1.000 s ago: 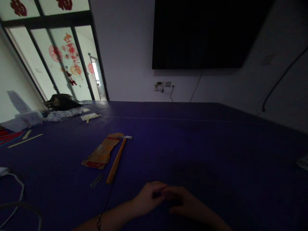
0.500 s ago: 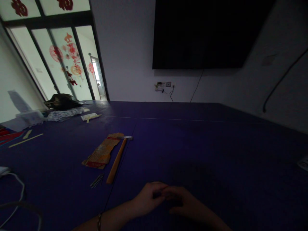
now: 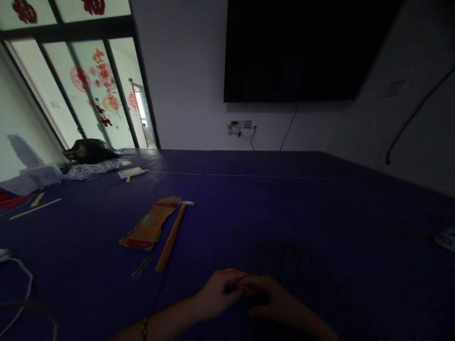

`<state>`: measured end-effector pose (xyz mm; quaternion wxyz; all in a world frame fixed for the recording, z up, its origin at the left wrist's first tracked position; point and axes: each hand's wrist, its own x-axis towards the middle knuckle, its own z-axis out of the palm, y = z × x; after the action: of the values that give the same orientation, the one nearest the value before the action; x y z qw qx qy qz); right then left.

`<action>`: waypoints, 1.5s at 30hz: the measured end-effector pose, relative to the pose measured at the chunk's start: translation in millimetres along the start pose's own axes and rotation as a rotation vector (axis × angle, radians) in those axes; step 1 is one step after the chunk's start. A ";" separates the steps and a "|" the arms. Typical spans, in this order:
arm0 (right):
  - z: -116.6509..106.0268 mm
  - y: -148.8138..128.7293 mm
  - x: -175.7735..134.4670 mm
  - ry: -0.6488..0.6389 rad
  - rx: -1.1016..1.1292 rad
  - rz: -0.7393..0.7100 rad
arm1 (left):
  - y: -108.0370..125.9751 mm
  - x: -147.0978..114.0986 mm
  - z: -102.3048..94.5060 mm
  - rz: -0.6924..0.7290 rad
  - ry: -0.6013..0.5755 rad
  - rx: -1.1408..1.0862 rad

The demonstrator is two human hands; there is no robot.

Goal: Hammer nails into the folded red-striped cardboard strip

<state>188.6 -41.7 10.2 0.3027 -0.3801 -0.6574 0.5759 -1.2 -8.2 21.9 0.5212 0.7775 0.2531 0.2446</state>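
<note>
My left hand (image 3: pixel 219 292) rests low in the middle of the view, wearing a bracelet on its wrist. Its fingers curve loosely, with a gap between thumb and fingers and no object visible in it. The fingertips of my right hand (image 3: pixel 272 299) meet those of the left; its thumb stands apart from its bent fingers. To the left lies a hammer (image 3: pixel 171 239) with a wooden handle, its metal head touching a torn piece of cardboard (image 3: pixel 151 225). Several thin nails (image 3: pixel 141 268) are bunched beside the handle's end. Both hands are apart from these things.
The purple table (image 3: pixel 256 213) reaches to the wall. A white cable (image 3: pixel 26 279) curls at the left edge. Farther back are a dark bag (image 3: pixel 90 150), a small white packet (image 3: pixel 131 172) and yellowish strips (image 3: pixel 37 208). A wall-mounted screen (image 3: pixel 305 52) hangs above.
The view has shifted very slightly, so things on the table appear a little farther left. The hands keep the same pose, fingertips together.
</note>
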 end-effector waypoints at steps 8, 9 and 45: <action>0.0 3.3 -1.1 0.013 -0.007 0.010 | 1.2 0.4 -0.3 0.004 0.006 -0.001; 0.3 1.4 -1.1 0.011 -0.007 0.006 | 1.2 0.4 -0.2 0.001 0.003 0.002; -0.2 -0.4 -0.5 0.000 -0.058 -0.003 | -0.1 0.9 -0.3 0.009 -0.002 0.002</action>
<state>189.0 -42.0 10.7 0.2926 -0.3878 -0.6745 0.5560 -0.8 -7.3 22.0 0.5197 0.7793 0.2493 0.2458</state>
